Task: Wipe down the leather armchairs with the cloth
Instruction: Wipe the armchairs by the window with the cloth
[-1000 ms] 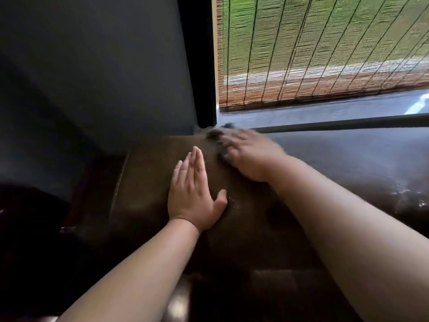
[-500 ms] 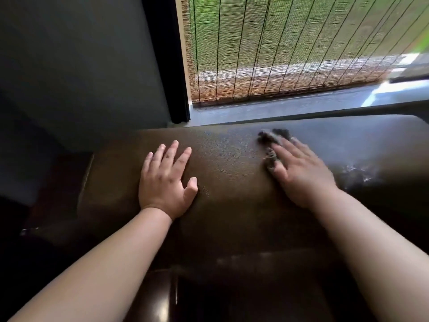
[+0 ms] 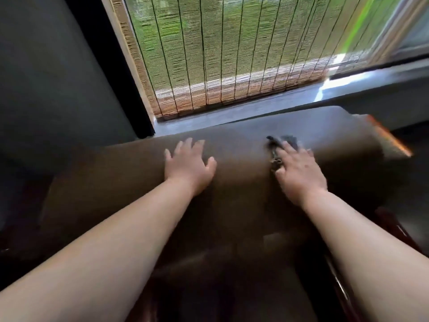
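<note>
Hands on the chair top: I see the left hand point(image 3: 188, 164) lying flat, fingers spread, holding nothing, on the brown leather armchair point(image 3: 236, 145) backrest. Right hand point(image 3: 298, 173) presses the dark cloth point(image 3: 282, 141) down with straight fingers, cloth poking out past the fingertips. Bamboo blind point(image 3: 232, 54) hangs just behind, above the windowsill point(image 3: 255, 112).

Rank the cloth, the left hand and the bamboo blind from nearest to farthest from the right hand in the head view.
1. cloth: under the right hand, peeking past its fingertips.
2. left hand: to the left, on the chair back.
3. bamboo blind: beyond the chair, at the window.
</note>
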Tool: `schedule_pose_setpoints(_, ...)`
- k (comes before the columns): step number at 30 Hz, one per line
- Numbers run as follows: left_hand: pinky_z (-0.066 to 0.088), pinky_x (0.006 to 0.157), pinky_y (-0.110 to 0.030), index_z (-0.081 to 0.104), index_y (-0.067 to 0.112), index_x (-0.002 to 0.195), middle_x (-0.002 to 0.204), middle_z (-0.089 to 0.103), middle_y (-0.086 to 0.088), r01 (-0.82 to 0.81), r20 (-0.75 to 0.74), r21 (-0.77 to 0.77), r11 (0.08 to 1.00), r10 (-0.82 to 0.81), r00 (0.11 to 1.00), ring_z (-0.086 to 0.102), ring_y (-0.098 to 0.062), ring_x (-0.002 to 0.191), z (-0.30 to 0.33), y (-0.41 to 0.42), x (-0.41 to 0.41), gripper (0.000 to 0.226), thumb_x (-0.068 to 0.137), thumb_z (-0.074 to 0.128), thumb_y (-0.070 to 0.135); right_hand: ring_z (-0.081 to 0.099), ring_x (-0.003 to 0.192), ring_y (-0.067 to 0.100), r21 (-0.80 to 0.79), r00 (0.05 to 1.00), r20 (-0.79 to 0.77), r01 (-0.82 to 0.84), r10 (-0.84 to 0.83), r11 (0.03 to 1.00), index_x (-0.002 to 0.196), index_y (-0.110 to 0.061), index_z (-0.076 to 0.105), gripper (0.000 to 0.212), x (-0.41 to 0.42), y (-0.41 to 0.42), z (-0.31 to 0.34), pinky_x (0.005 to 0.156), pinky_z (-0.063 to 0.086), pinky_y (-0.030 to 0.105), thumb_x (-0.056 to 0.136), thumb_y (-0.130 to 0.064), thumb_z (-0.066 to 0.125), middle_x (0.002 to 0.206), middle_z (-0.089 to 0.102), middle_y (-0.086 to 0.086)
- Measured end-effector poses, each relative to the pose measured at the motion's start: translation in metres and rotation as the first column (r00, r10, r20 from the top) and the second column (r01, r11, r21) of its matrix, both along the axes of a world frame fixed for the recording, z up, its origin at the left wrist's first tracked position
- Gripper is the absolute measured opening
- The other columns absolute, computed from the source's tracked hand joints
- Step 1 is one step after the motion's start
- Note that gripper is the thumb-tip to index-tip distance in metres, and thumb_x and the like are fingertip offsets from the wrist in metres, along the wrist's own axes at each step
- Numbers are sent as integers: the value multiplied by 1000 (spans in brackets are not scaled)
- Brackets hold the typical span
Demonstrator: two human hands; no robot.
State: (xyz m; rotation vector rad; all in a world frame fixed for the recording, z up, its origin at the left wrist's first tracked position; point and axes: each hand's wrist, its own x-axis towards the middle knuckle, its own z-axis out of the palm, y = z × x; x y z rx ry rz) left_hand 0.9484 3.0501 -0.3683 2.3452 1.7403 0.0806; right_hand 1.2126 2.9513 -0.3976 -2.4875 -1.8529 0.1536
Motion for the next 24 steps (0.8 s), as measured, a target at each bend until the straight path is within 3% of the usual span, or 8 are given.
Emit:
schedule_pose_setpoints(3, 0, 129, -60, 14, 37, 167, 177, 6, 1, 58, -46, 64, 996, -55, 997, 3, -28, 163, -31, -10, 55, 74, 100, 24, 65, 7, 160, 32, 77, 988, -50, 149, -145, 986, 162, -21, 34, 82, -8, 3, -5, 130, 2, 46, 86, -45, 17, 173, 19, 3)
schedule_pose_setpoints(8, 15, 127, -57, 44, 31, 159, 167, 39, -5, 32, -45, 324, 945, -18, 999, 32, -32, 154, -68, -5, 52, 78, 90, 31, 64, 27, 157, 25, 222, 911, 36, -408, 410, 886, 151, -23, 54, 68, -28, -7, -29, 129, 18, 44, 85, -42, 48, 165, 40, 0)
schedule_pose_setpoints(10, 17, 127, -57, 48, 29, 157, 165, 43, -6, 18, -23, 366, 931, -10, 1000, 36, -33, 152, -72, -4, 54, 76, 90, 35, 62, 37, 152, 31, 266, 963, 14, -264, 270, 927, 144, -19, 60, 65, 30, 0, -32, 126, 24, 46, 84, -39, 46, 158, 49, 5)
schedule_pose_setpoints(12, 18, 127, -57, 49, 27, 156, 164, 44, -7, 13, -14, 382, 924, -8, 1000, 36, -34, 152, -73, -6, 55, 76, 89, 36, 60, 36, 150, 36, 307, 996, -57, 78, -64, 948, 144, -16, 60, 66, 88, 4, -21, 126, 23, 47, 85, -38, 37, 159, 48, 7)
schedule_pose_setpoints(15, 17, 127, -56, 50, 27, 156, 164, 44, -7, 2, 1, 393, 920, -2, 1000, 36, -33, 152, -73, -5, 54, 75, 89, 37, 58, 29, 151, 40, 294, 923, -161, 383, -349, 876, 149, -14, 55, 67, 96, 15, -13, 127, 18, 52, 89, -36, 33, 159, 47, 13)
schedule_pose_setpoints(18, 17, 127, -56, 52, 26, 155, 163, 45, -7, -9, 17, 400, 917, 2, 1000, 38, -33, 152, -75, -4, 56, 76, 87, 40, 57, 39, 149, 34, 368, 996, -84, 11, 22, 930, 143, -21, 62, 62, 21, 15, -25, 124, 26, 49, 89, -43, 39, 155, 53, 5)
schedule_pose_setpoints(21, 18, 127, -56, 53, 26, 154, 163, 46, -7, -5, 13, 411, 912, 0, 1000, 38, -33, 151, -76, -4, 56, 76, 86, 42, 57, 42, 149, 28, 319, 936, 10, -337, 353, 886, 142, -23, 64, 57, 15, 6, -30, 124, 31, 48, 90, -43, 52, 155, 54, 2)
schedule_pose_setpoints(24, 18, 127, -56, 53, 26, 154, 163, 46, -7, -3, 13, 420, 907, -3, 1000, 38, -33, 152, -77, -6, 55, 76, 86, 41, 57, 39, 150, 31, 291, 994, 5, -105, 108, 951, 143, -22, 61, 60, 87, 10, -25, 125, 26, 45, 91, -43, 41, 158, 50, 5)
